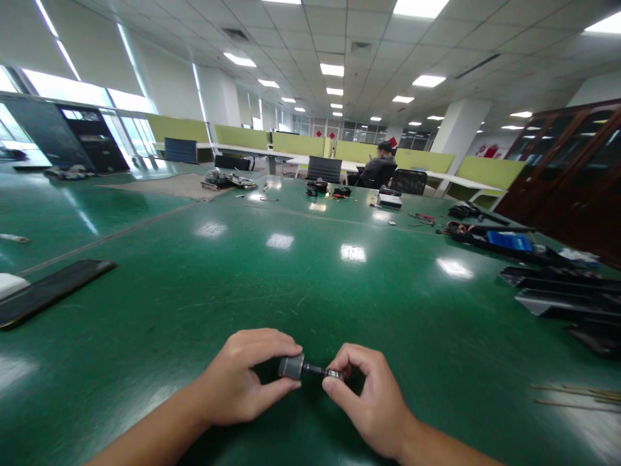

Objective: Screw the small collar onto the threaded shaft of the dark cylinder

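Just above the green tabletop (pixel 252 304), a small dark grey block-shaped part (pixel 292 367) is pinched between the thumb and fingers of my left hand (pixel 247 375). A thin dark shaft (pixel 314 369) runs from its right side toward my right hand (pixel 369 395). There my right thumb and forefinger pinch a small ring-like metal piece (pixel 334 373) at the shaft's far end. Whether this piece is fixed to the shaft or separate, I cannot tell. The exact kind of the grey part is also unclear.
A long black panel (pixel 53 291) lies at the left. At the right are black metal channels (pixel 567 301), a tray with a blue item (pixel 509 241) and thin rods (pixel 582 393). Electronics (pixel 226 180) lie farther back. A person (pixel 381 167) sits beyond the table.
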Demonstrator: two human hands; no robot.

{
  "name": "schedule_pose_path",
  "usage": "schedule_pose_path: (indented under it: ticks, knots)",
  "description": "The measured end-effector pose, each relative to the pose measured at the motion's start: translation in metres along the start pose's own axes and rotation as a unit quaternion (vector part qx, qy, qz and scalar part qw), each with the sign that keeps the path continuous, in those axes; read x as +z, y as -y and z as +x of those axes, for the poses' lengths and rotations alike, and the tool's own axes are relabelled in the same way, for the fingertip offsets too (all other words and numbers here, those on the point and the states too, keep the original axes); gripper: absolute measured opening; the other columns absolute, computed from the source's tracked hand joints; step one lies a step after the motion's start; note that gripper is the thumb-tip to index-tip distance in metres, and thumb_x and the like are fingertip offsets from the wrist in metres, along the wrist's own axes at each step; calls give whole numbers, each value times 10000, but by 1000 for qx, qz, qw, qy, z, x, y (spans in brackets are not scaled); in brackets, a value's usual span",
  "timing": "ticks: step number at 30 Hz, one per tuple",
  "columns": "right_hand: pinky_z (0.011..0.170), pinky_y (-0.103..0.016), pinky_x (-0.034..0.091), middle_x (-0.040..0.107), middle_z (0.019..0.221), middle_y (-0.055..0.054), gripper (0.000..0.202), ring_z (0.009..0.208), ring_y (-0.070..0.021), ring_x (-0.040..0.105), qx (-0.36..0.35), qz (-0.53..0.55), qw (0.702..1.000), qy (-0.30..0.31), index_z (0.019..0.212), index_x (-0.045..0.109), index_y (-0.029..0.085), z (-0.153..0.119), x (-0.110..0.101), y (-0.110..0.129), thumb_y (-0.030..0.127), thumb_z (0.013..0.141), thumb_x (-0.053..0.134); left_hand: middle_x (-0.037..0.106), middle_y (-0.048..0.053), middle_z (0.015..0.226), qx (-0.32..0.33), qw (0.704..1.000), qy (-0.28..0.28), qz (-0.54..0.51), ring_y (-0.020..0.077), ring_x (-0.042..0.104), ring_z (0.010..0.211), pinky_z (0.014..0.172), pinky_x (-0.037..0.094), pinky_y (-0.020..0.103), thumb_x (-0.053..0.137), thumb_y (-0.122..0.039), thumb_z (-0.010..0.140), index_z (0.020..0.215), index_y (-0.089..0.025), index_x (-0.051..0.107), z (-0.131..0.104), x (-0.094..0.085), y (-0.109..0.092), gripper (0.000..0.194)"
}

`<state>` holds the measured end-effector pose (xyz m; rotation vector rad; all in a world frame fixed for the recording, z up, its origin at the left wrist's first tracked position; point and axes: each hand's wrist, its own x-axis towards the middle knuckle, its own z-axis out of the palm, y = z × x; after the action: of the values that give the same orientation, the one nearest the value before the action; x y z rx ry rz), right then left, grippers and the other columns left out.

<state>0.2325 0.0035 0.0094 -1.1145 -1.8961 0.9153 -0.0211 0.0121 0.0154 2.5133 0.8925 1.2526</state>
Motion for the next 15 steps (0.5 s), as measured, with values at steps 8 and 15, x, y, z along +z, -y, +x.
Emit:
schedule_pose_path:
  ticks: [8,15]
  knots:
    - [650,-293,422,618,687,-6,109,670,-174,577,5,3,1000,-1,754,652,174,1,-1,1,239,830,696,778,57,996,3,1000,-1,8,188,750,918,841,620,273,822,-212,768,1136,-203,704,0,-2,3,386]
    - [652,-288,425,623,697,-4,123,673,-169,576,4,5,1000,0,760,652,175,1,-1,-2,248,852,691,778,66,982,-4,1000,-1,19,197,754,916,846,625,278,821,-225,765,1124,-204,718,-1,-5,4,374]
